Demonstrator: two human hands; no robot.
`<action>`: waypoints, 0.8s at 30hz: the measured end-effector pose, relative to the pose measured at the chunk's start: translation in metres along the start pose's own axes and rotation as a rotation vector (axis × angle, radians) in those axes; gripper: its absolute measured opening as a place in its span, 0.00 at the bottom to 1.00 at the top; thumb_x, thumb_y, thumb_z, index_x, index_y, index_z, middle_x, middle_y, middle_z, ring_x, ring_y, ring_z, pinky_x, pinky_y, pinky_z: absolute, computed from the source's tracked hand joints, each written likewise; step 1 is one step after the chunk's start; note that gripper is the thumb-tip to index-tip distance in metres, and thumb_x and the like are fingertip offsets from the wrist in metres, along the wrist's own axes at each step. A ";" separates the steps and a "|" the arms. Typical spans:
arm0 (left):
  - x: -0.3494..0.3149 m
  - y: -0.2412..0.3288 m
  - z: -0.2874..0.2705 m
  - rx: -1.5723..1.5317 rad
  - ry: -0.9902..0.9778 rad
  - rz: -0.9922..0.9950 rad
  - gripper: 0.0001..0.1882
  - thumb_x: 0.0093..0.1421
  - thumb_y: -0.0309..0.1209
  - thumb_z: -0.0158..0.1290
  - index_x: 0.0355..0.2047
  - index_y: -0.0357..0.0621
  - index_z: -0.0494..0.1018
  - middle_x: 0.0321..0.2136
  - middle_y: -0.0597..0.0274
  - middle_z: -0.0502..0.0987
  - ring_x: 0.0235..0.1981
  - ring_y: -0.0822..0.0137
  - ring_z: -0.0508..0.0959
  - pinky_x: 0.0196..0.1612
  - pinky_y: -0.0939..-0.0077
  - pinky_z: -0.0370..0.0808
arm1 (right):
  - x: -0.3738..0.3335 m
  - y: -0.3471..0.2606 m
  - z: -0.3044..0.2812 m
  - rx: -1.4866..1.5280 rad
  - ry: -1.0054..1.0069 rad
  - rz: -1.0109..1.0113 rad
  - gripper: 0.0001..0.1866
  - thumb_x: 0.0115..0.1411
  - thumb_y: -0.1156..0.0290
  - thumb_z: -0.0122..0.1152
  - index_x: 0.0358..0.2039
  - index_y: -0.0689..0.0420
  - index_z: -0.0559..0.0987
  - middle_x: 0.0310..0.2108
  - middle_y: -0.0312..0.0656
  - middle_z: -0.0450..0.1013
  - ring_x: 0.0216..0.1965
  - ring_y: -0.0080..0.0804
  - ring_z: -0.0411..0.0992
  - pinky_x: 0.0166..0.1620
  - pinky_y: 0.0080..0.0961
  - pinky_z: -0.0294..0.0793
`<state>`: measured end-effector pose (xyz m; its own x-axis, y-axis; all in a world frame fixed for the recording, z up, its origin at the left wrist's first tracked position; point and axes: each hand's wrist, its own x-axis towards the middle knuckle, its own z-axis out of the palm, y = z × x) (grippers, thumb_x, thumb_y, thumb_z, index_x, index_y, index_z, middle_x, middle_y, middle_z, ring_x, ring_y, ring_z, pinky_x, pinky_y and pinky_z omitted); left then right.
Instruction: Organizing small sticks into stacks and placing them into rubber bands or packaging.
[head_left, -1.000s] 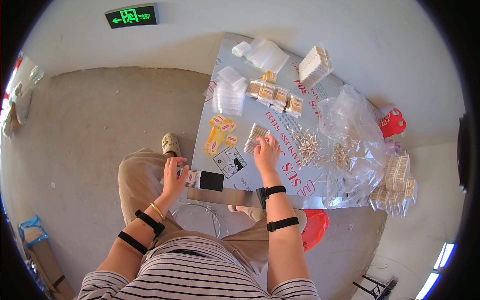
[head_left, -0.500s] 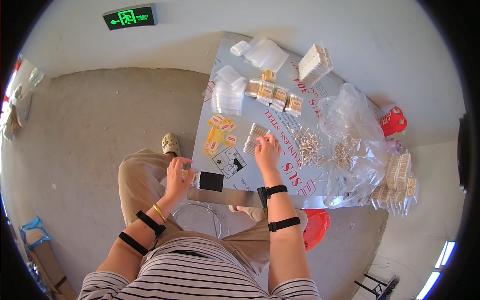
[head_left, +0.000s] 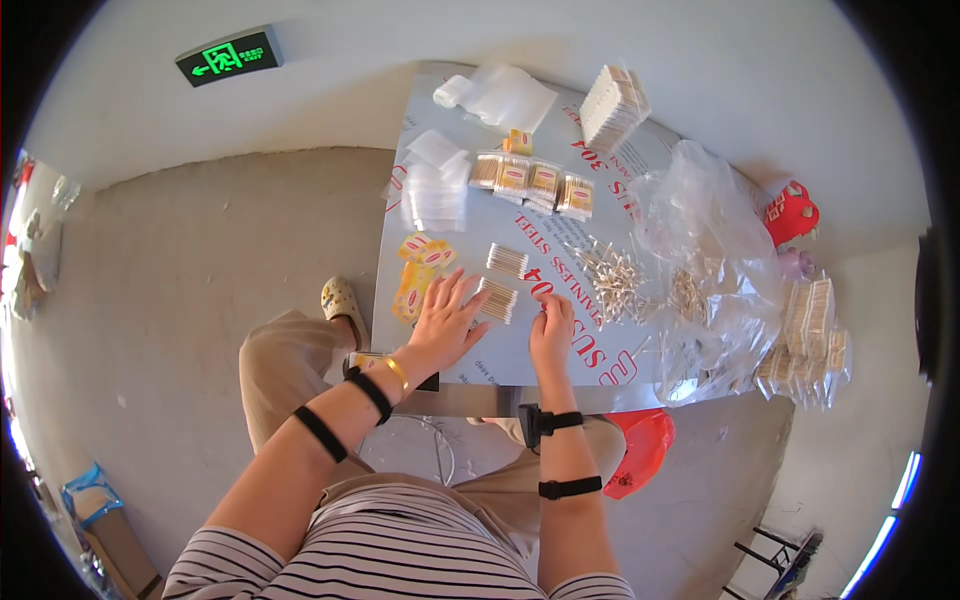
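Note:
Two neat rows of cotton swabs lie on the table: a farther row (head_left: 507, 260) and a nearer row (head_left: 496, 301). My left hand (head_left: 445, 325) is spread open, its fingertips at the left side of the nearer row. To the right of that row, my right hand (head_left: 552, 335) has its fingers curled in a pinch. Anything between those fingers is too small to make out. Yellow printed cards (head_left: 410, 292) lie just beyond my left hand. A loose heap of cotton swabs (head_left: 612, 282) sits right of both rows. My left forearm partly covers a black block (head_left: 430, 383) and a swab pack (head_left: 364, 360).
Filled swab packs (head_left: 543, 182) stand in a line farther back, beside stacked clear bags (head_left: 435, 205). Plastic film (head_left: 505, 98) and a swab stack (head_left: 614, 108) are at the far edge. A big clear bag (head_left: 715, 250) and more packs (head_left: 808, 330) occupy the right side.
My left hand has left the swab pack by the black block and moved right to the nearer row. My right hand has drawn back from the swabs, which now show as two separate rows.

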<state>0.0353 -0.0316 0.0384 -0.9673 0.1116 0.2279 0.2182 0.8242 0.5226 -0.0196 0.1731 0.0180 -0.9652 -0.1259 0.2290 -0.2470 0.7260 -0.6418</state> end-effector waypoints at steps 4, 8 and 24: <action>0.030 -0.016 0.029 0.248 -0.098 0.099 0.29 0.66 0.50 0.48 0.62 0.48 0.67 0.67 0.57 0.57 0.72 0.51 0.46 0.72 0.43 0.39 | -0.022 0.002 0.001 0.079 0.030 -0.006 0.17 0.56 0.81 0.49 0.46 0.59 0.76 0.47 0.47 0.72 0.52 0.49 0.69 0.55 0.43 0.67; 0.028 -0.018 0.038 0.305 -0.161 0.114 0.32 0.67 0.54 0.44 0.64 0.49 0.65 0.69 0.59 0.54 0.74 0.52 0.42 0.72 0.42 0.35 | -0.034 0.003 0.003 0.064 0.024 0.016 0.19 0.56 0.81 0.50 0.50 0.60 0.73 0.51 0.49 0.71 0.53 0.50 0.68 0.56 0.44 0.66; -0.012 -0.020 0.033 0.372 -0.197 -0.039 0.42 0.66 0.58 0.41 0.69 0.38 0.54 0.72 0.58 0.47 0.74 0.54 0.41 0.72 0.42 0.37 | -0.032 -0.004 0.019 -0.104 -0.250 -0.221 0.43 0.59 0.60 0.61 0.70 0.61 0.54 0.71 0.53 0.50 0.72 0.51 0.48 0.71 0.49 0.45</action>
<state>0.0385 -0.0314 -0.0016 -0.9880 0.1508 0.0335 0.1545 0.9700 0.1876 0.0106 0.1617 -0.0007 -0.8836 -0.4402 0.1598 -0.4549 0.7260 -0.5157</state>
